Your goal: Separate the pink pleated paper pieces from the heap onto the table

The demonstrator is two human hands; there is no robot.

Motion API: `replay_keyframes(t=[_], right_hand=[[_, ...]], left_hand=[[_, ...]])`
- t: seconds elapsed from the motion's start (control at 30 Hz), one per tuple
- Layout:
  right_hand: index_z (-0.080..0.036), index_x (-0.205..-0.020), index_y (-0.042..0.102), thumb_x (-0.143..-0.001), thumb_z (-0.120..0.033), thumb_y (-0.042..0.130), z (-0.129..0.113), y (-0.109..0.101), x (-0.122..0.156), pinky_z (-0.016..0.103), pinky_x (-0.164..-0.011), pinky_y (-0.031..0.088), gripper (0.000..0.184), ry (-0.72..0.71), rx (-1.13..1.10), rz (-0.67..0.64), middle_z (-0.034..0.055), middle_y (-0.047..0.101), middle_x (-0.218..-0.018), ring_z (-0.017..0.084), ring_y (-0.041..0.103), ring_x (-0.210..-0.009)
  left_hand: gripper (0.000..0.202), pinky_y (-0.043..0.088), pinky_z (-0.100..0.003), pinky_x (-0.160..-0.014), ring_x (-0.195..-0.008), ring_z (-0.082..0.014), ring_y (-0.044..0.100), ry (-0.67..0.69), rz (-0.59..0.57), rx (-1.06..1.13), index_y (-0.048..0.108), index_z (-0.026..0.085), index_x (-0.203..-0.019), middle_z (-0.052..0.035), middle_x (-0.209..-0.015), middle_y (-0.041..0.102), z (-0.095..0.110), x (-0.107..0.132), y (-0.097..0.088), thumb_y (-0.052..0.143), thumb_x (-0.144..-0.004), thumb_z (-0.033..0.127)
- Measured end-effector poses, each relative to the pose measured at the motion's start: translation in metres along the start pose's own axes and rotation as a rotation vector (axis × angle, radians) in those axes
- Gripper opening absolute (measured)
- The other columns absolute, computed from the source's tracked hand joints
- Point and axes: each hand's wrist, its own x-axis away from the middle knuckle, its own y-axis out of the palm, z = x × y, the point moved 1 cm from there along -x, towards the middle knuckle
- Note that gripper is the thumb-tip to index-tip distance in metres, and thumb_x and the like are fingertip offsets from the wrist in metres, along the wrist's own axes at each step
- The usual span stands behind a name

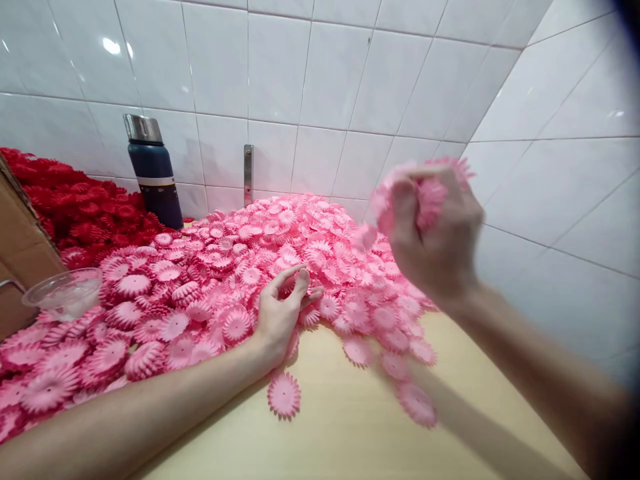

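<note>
A big heap of pink flower-shaped pieces (250, 267) covers the pale wooden table (345, 427). My left hand (281, 308) rests at the heap's near edge, fingers curled and pinched over a few pink pieces. My right hand (433, 233) is raised above the heap on the right, blurred by motion, its fingers closed round a bunch of pink flower pieces (427, 193). A single pink piece (284, 395) lies apart on the bare table by my left wrist.
A heap of red flower pieces (75, 200) fills the back left. A dark blue flask with a steel cap (153, 170) stands against the tiled wall. A clear plastic bowl (65, 292) and a cardboard box (20, 253) sit at the left.
</note>
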Motion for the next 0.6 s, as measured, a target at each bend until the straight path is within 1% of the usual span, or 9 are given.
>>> replay_keyframes(t=[0.03,0.1,0.13,0.17,0.23,0.33,0.43,0.53,0.6], right_hand=[[-0.013,-0.127,0.046,-0.097,-0.038,0.038,0.007,0.011,-0.016,0.051,-0.091,0.045,0.039,0.096,0.003,-0.105,0.0186,0.055,-0.123,0.03,0.057,-0.109],[-0.02,-0.148,0.02,-0.086,-0.056,0.052,0.02,0.032,-0.034,0.068,-0.093,0.034,0.078,0.267,0.066,-0.518,0.0239,0.016,-0.153,0.049,0.033,-0.131],[-0.023,-0.151,0.012,-0.08,-0.062,0.056,0.024,0.038,-0.037,0.072,-0.095,0.028,0.093,0.299,0.088,-0.647,0.0237,0.001,-0.156,0.054,0.021,-0.134],[-0.025,-0.151,0.008,-0.075,-0.067,0.059,0.026,0.039,-0.036,0.075,-0.096,0.022,0.101,0.307,0.119,-0.706,0.0223,-0.006,-0.157,0.057,0.011,-0.136],[-0.026,-0.151,0.012,-0.074,-0.072,0.054,0.026,0.029,-0.022,0.075,-0.099,0.019,0.099,0.243,0.15,-0.669,0.0193,0.001,-0.158,0.054,0.006,-0.138],[-0.029,-0.149,0.023,-0.083,-0.068,0.044,0.016,-0.008,0.025,0.068,-0.097,0.034,0.079,0.151,0.138,-0.66,0.0167,0.021,-0.155,0.047,0.03,-0.135],[-0.033,-0.145,0.03,-0.083,-0.064,0.049,0.007,-0.042,0.085,0.064,-0.094,0.04,0.072,0.057,0.136,-0.733,0.013,0.033,-0.15,0.044,0.035,-0.133],[-0.036,-0.137,0.041,-0.08,-0.063,0.053,0.005,-0.048,0.13,0.056,-0.085,0.048,0.064,0.014,0.096,-0.817,0.0106,0.043,-0.142,0.041,0.036,-0.132],[-0.033,-0.134,0.042,-0.087,-0.058,0.046,0.01,-0.036,0.141,0.054,-0.082,0.048,0.054,0.107,0.158,-0.813,0.0122,0.046,-0.137,0.037,0.043,-0.126]], left_hand=[[0.031,0.057,-0.031,-0.085,-0.07,-0.0105,0.068,-0.003,-0.004,-0.002,0.067,0.015,-0.099,0.0011,-0.085,0.064,0.0,0.0,0.0,0.073,-0.076,0.035],[0.033,0.057,-0.032,-0.085,-0.07,-0.0113,0.068,-0.003,-0.01,-0.007,0.066,0.015,-0.101,0.0019,-0.08,0.064,0.001,0.0,0.0,0.073,-0.076,0.035],[0.033,0.057,-0.033,-0.085,-0.071,-0.0119,0.068,-0.003,-0.012,-0.011,0.066,0.016,-0.102,0.002,-0.079,0.064,0.001,0.0,0.0,0.073,-0.075,0.034],[0.034,0.057,-0.033,-0.084,-0.071,-0.0125,0.068,-0.004,-0.015,-0.016,0.067,0.016,-0.103,0.0018,-0.08,0.064,0.002,0.001,0.0,0.073,-0.075,0.034],[0.034,0.057,-0.034,-0.083,-0.072,-0.0133,0.069,-0.011,-0.025,-0.025,0.067,0.016,-0.103,0.0007,-0.084,0.066,0.002,0.001,0.001,0.073,-0.075,0.035],[0.034,0.057,-0.034,-0.083,-0.071,-0.0135,0.069,-0.022,-0.028,-0.028,0.067,0.016,-0.102,-0.0011,-0.092,0.067,0.002,0.002,0.001,0.074,-0.074,0.035],[0.037,0.056,-0.034,-0.083,-0.071,-0.0133,0.069,-0.02,-0.024,-0.03,0.067,0.016,-0.103,-0.0015,-0.091,0.068,0.002,0.002,0.002,0.075,-0.073,0.036],[0.038,0.056,-0.034,-0.084,-0.07,-0.0129,0.068,-0.019,-0.028,-0.045,0.067,0.016,-0.104,0.001,-0.081,0.066,0.003,0.002,0.002,0.075,-0.073,0.037],[0.039,0.056,-0.035,-0.084,-0.07,-0.0127,0.068,-0.02,-0.031,-0.053,0.067,0.016,-0.105,0.0026,-0.075,0.064,0.003,0.003,0.002,0.075,-0.073,0.037]])
